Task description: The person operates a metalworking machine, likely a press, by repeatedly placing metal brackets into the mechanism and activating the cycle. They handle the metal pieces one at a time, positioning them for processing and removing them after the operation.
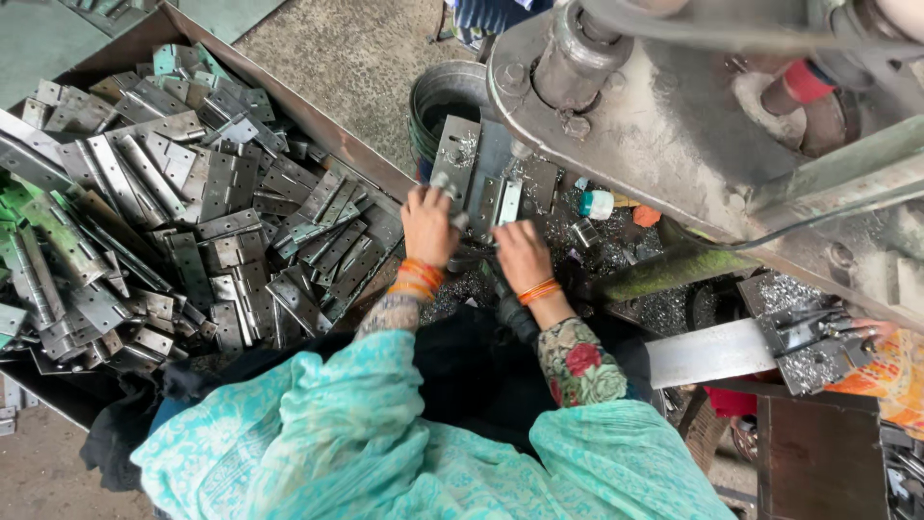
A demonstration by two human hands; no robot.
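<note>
Working at a machine bed, a person in a turquoise shawl is reaching both hands forward over a metal hinge (472, 173) that is lying open on the bed under the machine's big grey head (664, 116). The left hand (428, 226) is pressing down at the hinge's near left edge, fingers curled on the plate; whether it is gripping or only steadying is not clear. The right hand (523, 255) is sitting just beside the hinge's near right corner, fingers bent toward it, grip hidden from this angle. Orange bangles (419, 277) are showing on both wrists.

To the left, a long brown tray (318, 125) is holding a heap of loose hinges (183, 221), some tinted green at the far left edge. A dark round bucket (448, 101) is standing just behind the hinge. Metal shavings (664, 308) are lying all over the bed to the right. A small white bottle with a teal cap (597, 203) is lying near the machine, with an orange scrap just to its right. A flat steel bar (707, 351) is jutting out at the lower right.
</note>
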